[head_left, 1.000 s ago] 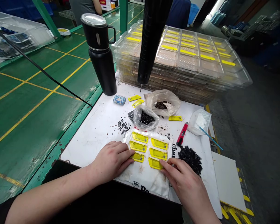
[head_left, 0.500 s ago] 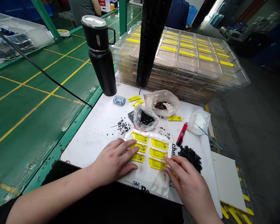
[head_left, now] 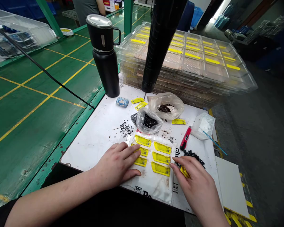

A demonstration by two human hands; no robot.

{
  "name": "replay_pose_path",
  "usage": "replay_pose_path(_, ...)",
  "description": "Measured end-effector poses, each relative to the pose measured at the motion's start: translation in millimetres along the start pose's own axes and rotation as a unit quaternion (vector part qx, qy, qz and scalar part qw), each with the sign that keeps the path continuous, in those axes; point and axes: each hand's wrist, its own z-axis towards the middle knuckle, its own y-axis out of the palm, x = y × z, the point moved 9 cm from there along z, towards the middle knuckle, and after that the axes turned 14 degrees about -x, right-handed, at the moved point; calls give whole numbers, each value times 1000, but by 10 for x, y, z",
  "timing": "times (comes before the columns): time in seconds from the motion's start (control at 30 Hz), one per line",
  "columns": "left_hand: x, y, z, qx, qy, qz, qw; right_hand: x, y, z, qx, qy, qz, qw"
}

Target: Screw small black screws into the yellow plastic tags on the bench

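Observation:
Several yellow plastic parts point(head_left: 160, 158) lie in two columns on a white bag point(head_left: 153, 186) at the near edge of a white board point(head_left: 101, 132). My left hand point(head_left: 117, 164) lies flat with spread fingers on the left column. My right hand point(head_left: 194, 183) is curled beside the right column and holds a small yellow piece point(head_left: 184, 171) between thumb and fingers. It covers part of a heap of small black pieces point(head_left: 191, 154).
A black power screwdriver point(head_left: 158, 44) hangs over the board. Behind it stand clear trays point(head_left: 203, 63) of yellow parts and a black flask point(head_left: 105, 56). Two clear bags point(head_left: 148, 121) of black pieces, a red pen point(head_left: 186, 138) and a blue tin point(head_left: 122, 101) lie nearby.
My left hand's fingers spread out flat over the left column. My right hand drew back to the right, off the lowest right part, and curled around a small yellow piece.

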Motion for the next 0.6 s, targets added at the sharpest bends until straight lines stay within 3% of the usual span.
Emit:
replay_pose_path(0.13, -51, -25, 57, 2, -22, -14, 1000, -6, 62, 150, -2, 1, -29, 1000)
replay_pose_path(0.33, -142, 48, 229, -54, -93, -24, 994, 22, 215, 410, -59, 22, -63, 996)
replay_pose_path(0.6, -142, 104, 230, -64, -113, 7, 991, 141, 323, 524, -82, 37, -63, 994)
